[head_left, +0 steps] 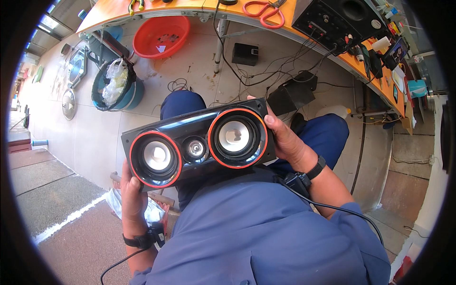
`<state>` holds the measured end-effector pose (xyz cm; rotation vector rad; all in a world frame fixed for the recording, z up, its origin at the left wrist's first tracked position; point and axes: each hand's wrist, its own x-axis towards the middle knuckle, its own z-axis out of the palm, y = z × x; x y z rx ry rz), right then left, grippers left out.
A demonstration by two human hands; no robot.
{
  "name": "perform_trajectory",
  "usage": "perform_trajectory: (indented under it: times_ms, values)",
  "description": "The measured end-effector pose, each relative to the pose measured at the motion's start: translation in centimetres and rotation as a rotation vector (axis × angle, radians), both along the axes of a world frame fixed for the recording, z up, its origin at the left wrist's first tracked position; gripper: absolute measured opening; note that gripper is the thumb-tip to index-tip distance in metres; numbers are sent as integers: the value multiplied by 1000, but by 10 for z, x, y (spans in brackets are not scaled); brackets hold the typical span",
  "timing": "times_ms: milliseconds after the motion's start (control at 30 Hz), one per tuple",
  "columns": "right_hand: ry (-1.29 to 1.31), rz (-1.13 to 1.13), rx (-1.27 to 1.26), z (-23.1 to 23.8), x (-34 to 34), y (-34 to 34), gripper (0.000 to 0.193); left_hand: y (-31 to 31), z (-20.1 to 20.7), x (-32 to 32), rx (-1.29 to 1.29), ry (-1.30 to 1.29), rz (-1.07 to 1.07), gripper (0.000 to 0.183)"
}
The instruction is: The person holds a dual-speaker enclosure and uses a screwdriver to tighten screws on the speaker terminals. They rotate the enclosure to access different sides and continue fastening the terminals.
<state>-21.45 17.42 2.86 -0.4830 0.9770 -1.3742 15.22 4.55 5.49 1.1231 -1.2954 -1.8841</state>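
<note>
A black speaker box (pixel 178 129) rests across my lap, its front facing up. Two large silver-coned drivers with red-orange rings flank a small tweeter in the middle. The box tilts, its right end farther from me than its left. My left hand (pixel 133 190) grips the lower left end, thumb along the edge and fingers mostly hidden underneath. At the right end, my right hand (pixel 287 137) holds the side with the thumb near the front corner; its other fingers go partly out of sight behind the box. Both wrists wear black straps with cabled devices.
An orange workbench (pixel 199 5) curves along the top, holding red-handled scissors (pixel 266 13) and a large black speaker unit (pixel 339 21). Below it are a red basin (pixel 161 37), a blue bucket (pixel 135 95) lined with a bag, black boxes and loose cables on the tiled floor.
</note>
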Motion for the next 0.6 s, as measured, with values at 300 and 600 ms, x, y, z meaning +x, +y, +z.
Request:
perform_trajectory:
  times_ms: [300, 600]
  values:
    - [-54, -10, 24, -9, -1, -2, 77, -29, 15, 17, -300, -179, -292, 161]
    - [30, -16, 92, -8, -5, 0, 87, -63, 34, 14, -508, -363, -544, 161]
